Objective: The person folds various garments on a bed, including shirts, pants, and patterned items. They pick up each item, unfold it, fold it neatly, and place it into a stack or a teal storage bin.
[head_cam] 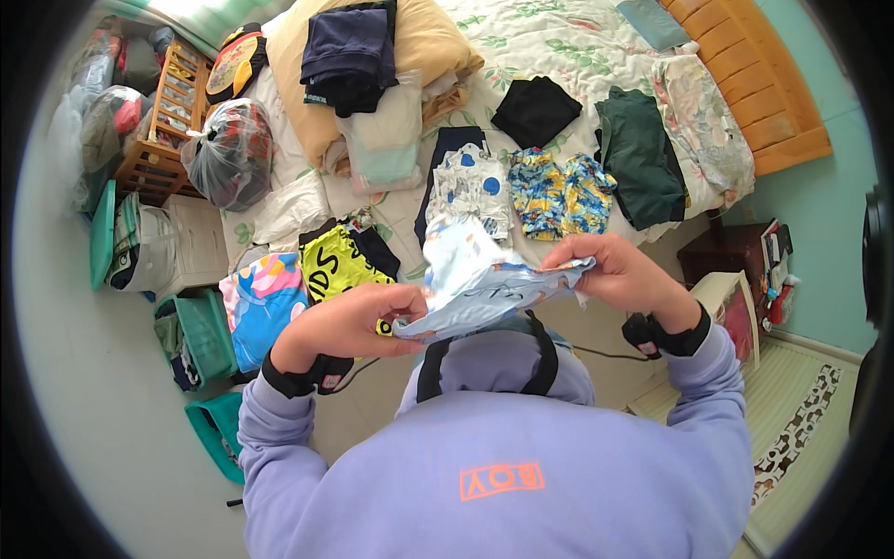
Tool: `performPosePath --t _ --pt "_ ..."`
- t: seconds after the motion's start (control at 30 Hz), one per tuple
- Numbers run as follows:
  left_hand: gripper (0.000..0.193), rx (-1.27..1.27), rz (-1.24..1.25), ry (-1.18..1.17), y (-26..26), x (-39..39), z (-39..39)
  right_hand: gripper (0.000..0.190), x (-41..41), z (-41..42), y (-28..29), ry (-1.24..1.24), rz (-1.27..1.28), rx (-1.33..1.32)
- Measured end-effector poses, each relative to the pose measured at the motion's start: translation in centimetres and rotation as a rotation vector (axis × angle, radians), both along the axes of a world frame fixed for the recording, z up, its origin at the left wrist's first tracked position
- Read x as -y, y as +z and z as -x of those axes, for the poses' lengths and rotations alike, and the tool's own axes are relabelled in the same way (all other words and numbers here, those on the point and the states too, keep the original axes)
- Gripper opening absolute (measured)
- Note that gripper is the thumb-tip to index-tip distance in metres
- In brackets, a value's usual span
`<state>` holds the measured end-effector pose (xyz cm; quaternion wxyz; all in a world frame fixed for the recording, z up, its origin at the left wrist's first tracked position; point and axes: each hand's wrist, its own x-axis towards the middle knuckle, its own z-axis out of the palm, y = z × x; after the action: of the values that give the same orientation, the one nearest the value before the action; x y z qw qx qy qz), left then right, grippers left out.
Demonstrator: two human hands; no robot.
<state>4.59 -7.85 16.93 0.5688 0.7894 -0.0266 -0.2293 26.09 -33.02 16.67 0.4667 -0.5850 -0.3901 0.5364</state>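
Note:
A light blue printed garment (482, 293) is stretched between my two hands, in front of my chest at the bed's near edge. My left hand (356, 318) pinches one end of its hem, and my right hand (604, 269) grips the other end. Just beyond the garment, a white shirt with blue dots (469, 185) lies on the bed, beside a blue-and-yellow patterned shirt (562, 192). Close to my left hand are a yellow-green garment with black lettering (332, 262) and a pink-and-blue printed cloth (265, 304).
On the bed quilt (552, 42) lie a black folded garment (536, 110), dark green clothing (639, 157) and a dark navy stack (349, 49). A tied plastic bag (230, 157) sits at left. Teal bins (202, 335) stand on the floor left. A dark nightstand (726, 248) is at right.

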Motion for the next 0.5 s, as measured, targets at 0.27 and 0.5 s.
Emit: performPosePath --t 0.27,0.5 --pt "0.022 -0.015 0.165 0.412 -7.8 -8.1 -7.3 0.029 -7.2 -6.0 -8.9 -0.265 -0.116 0.081" --pt "0.021 0.239 -0.220 0.545 -18.3 -12.5 -13.8 0.023 -13.8 -10.7 -19.4 -0.497 -0.166 0.124"
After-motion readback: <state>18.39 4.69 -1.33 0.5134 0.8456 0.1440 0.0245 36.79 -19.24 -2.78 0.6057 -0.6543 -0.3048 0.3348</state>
